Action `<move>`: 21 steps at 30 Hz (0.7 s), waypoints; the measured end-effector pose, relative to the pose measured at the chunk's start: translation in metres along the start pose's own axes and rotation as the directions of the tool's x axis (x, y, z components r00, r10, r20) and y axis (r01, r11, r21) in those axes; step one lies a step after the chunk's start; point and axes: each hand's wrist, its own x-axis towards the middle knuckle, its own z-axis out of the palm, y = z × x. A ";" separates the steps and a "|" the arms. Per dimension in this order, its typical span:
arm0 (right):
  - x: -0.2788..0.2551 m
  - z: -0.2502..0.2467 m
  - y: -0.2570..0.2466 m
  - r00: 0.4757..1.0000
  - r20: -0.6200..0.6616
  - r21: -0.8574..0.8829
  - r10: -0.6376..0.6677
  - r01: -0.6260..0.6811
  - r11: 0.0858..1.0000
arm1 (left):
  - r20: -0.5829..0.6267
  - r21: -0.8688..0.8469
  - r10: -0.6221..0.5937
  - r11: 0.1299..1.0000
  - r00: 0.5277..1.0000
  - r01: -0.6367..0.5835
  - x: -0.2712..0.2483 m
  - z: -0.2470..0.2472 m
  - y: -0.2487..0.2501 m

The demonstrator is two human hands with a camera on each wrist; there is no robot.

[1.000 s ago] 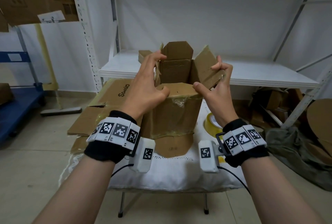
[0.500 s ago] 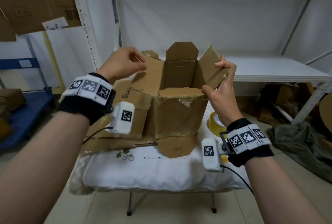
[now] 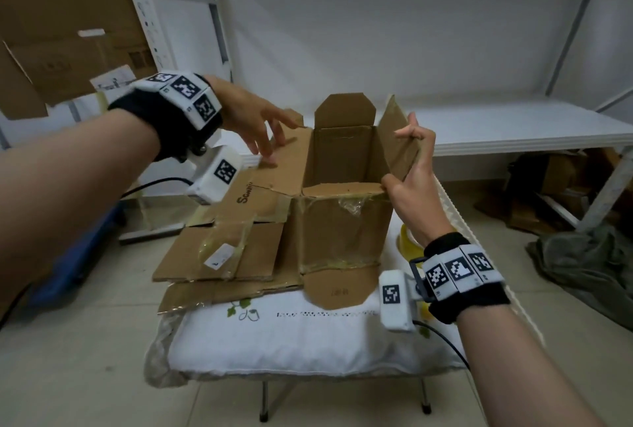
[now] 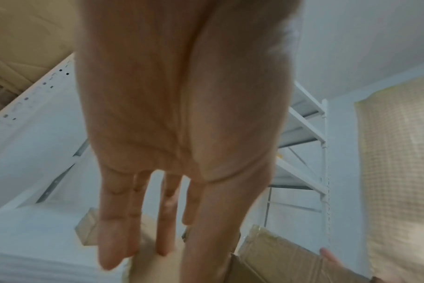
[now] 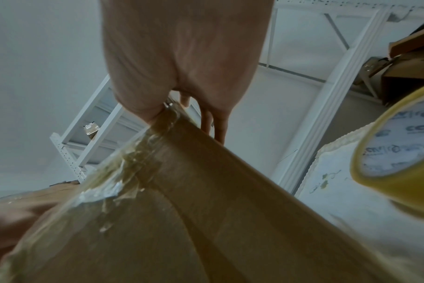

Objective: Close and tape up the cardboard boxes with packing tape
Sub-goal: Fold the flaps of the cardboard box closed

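Note:
An open cardboard box with old tape on it stands on a white-covered folding table. Its back flap stands up and its left flap is folded outward. My left hand hovers over that left flap with straight fingers, their tips at the cardboard. My right hand grips the right flap, thumb at the box's front corner and fingers curled over the flap's edge. A yellow roll of packing tape lies on the table just right of the box, mostly hidden in the head view.
Flattened cardboard boxes lie stacked on the table left of the open box. A white metal shelf runs behind, with cardboard scraps and a grey bag on the floor to the right. A blue cart stands at the left.
My left hand let go of the box's front, swung out left and opened over the left flap, which now lies outward. The right hand keeps its hold on the right flap.

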 end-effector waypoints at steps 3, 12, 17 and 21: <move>-0.001 0.001 -0.001 1.000 0.021 0.013 -0.002 0.001 1.000 | -0.019 -0.065 -0.009 0.998 1.000 0.008 0.002 0.004 -0.006; -0.004 0.008 -0.006 0.997 0.071 0.009 -0.035 0.035 0.999 | -0.175 -0.202 0.034 0.977 0.984 -0.070 0.030 0.017 0.030; -0.004 0.007 -0.007 0.997 0.077 -0.001 -0.029 0.029 1.000 | -0.156 -0.067 0.084 0.993 0.984 -0.096 0.035 0.023 0.031; -0.003 0.008 -0.009 0.998 0.068 -0.039 -0.011 0.014 0.999 | -0.083 0.161 0.041 0.987 0.996 -0.027 0.058 0.026 0.024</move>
